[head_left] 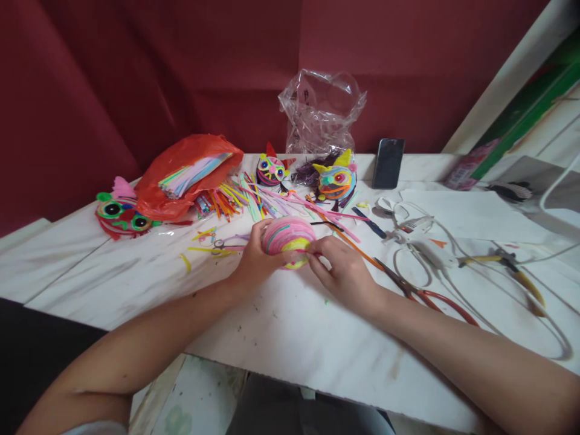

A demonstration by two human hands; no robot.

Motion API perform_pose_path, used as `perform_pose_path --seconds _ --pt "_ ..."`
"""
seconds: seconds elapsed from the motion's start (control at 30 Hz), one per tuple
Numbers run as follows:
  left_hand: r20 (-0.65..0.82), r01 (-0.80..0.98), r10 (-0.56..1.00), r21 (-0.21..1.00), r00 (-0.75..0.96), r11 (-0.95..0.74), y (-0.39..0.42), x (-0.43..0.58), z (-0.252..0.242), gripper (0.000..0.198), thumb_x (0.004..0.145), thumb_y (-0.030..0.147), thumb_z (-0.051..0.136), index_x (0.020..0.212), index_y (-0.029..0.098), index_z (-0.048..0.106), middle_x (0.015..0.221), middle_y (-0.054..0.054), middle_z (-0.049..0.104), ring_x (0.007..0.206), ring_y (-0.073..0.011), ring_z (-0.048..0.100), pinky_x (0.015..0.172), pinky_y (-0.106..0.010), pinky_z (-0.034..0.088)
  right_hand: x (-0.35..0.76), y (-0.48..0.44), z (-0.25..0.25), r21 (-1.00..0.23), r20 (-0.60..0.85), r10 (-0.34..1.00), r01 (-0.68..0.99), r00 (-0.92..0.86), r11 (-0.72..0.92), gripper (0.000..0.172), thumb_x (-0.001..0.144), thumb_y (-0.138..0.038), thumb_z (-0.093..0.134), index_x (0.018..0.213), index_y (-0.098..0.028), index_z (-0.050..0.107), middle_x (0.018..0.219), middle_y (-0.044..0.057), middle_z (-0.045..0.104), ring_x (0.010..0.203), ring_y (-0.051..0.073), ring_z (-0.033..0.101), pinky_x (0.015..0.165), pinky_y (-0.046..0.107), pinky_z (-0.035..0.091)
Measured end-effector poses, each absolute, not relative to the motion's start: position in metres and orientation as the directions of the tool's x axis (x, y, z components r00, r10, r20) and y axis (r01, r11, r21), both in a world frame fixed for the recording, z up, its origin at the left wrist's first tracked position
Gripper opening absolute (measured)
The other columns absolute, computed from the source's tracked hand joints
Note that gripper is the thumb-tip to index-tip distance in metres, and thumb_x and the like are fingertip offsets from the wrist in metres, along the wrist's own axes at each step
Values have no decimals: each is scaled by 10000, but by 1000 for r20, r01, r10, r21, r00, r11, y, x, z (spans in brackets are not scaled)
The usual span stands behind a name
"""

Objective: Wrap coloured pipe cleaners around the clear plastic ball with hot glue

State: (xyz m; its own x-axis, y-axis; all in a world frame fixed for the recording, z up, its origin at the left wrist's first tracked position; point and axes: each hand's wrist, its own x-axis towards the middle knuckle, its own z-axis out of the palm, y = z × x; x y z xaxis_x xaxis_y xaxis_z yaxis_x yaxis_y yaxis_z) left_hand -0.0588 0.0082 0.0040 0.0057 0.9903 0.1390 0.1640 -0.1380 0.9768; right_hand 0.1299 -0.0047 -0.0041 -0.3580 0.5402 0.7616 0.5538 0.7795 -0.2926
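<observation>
A round ball wound with pink pipe cleaners, with a yellow patch and a teal stripe, sits just above the table. My left hand is wrapped around its left side, thumb across the front. At the ball's right side, my right hand pinches what looks like a thin pink pipe cleaner lying over the yellow patch; the fingertips partly hide it. Behind the ball, loose pipe cleaners in many colours are strewn about.
Finished-looking pipe-cleaner heads stand at the back; another head lies left beside a red bag of pipe cleaners. To the right are scissors, pliers, a glue gun with cables, and a phone.
</observation>
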Motion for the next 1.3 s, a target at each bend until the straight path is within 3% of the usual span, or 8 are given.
perform_pose_path --seconds 0.3,0.5,0.63,1.07,1.3 --pt "110 130 994 985 14 -111 5 -57 4 813 507 377 862 1168 218 418 1189 -89 565 1076 -247 583 895 -386 497 131 -5 -3 -239 752 535 597 -385 766 132 929 -171 480 822 -218 542 737 54 595 688 188 561 616 305 466" --pt "165 267 985 948 45 -172 8 -59 4 855 523 381 858 1237 225 413 1218 -84 553 1123 -263 563 938 -393 477 130 -7 -1 -204 743 517 592 -424 779 149 949 -189 462 840 -208 561 739 60 587 697 191 556 618 306 465" --pt "198 238 980 951 28 -199 10 -59 4 794 543 406 836 1200 206 439 1199 -81 569 1117 -266 566 948 -405 475 130 -5 -3 -256 770 530 588 -357 768 73 932 -181 500 917 -210 566 790 56 621 747 193 606 661 313 499" --pt "182 138 983 974 -4 -180 12 -56 -3 733 566 390 822 1168 207 445 1185 -78 573 1093 -255 573 922 -392 472 130 -4 -2 -263 770 526 572 -361 777 86 918 -156 518 857 -208 548 720 31 618 646 164 600 597 274 500" --pt "144 133 990 981 5 -143 10 -56 -1 811 498 390 862 1164 210 435 1209 -92 555 1128 -275 557 943 -416 468 131 -4 0 -260 751 548 598 -368 758 121 922 -171 493 818 -210 539 704 28 607 635 159 579 583 268 476"
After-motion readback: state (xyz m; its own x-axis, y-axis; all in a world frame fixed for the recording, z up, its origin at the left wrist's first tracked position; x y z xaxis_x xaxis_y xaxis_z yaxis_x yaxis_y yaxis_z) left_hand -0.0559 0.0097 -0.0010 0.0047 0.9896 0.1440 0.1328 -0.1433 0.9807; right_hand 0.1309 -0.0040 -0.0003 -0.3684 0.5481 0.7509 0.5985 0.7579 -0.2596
